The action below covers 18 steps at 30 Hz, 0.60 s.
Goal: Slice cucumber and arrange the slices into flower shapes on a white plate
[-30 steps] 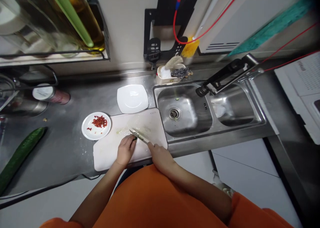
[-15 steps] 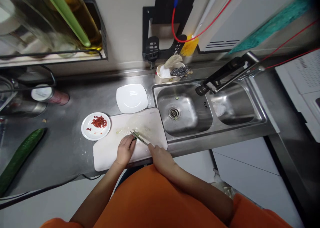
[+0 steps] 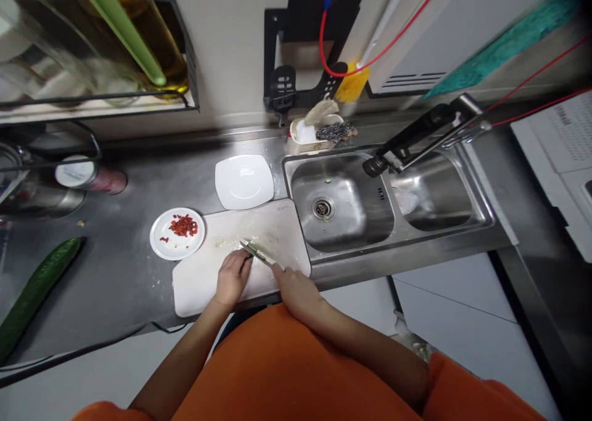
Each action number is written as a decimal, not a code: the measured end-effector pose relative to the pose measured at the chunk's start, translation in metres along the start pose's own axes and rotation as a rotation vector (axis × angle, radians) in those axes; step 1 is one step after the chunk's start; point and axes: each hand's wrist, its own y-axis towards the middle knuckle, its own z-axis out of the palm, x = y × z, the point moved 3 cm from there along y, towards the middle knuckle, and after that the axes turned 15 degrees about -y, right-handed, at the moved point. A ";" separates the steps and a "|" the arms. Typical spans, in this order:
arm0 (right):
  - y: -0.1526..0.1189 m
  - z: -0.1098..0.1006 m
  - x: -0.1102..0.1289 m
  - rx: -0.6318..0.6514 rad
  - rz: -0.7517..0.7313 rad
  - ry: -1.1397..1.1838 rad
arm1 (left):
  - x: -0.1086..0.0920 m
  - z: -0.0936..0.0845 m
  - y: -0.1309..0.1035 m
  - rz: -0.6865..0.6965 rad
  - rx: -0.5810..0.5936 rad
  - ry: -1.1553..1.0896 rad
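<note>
My right hand (image 3: 293,288) is closed round the handle of a knife (image 3: 257,253), whose blade points up and left over the white cutting board (image 3: 198,285). Fingers of my left hand (image 3: 232,277) are bent together on a small dark green piece (image 3: 250,256) beside the blade, mostly hidden by the fingertips. Wet traces lie on the board above both hands. A round white plate (image 3: 161,227) with chopped red pieces (image 3: 184,225) touches the board's left side. Behind the board sits a bare square white plate (image 3: 244,182).
A double sink (image 3: 342,217) with a black faucet (image 3: 407,140) is on the right. Far left lie a cucumber (image 3: 39,291) and a lidded jar (image 3: 106,179). Behind the sink stands a holder (image 3: 300,147) with scrubbers. A rack (image 3: 139,103) with bottles hangs upper left.
The knife blade has shifted very slightly over the piece. Both hands stay in nearly the same place.
</note>
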 end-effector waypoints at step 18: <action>0.020 0.008 0.006 -0.050 -0.025 0.011 | -0.002 -0.002 0.002 -0.002 -0.009 -0.014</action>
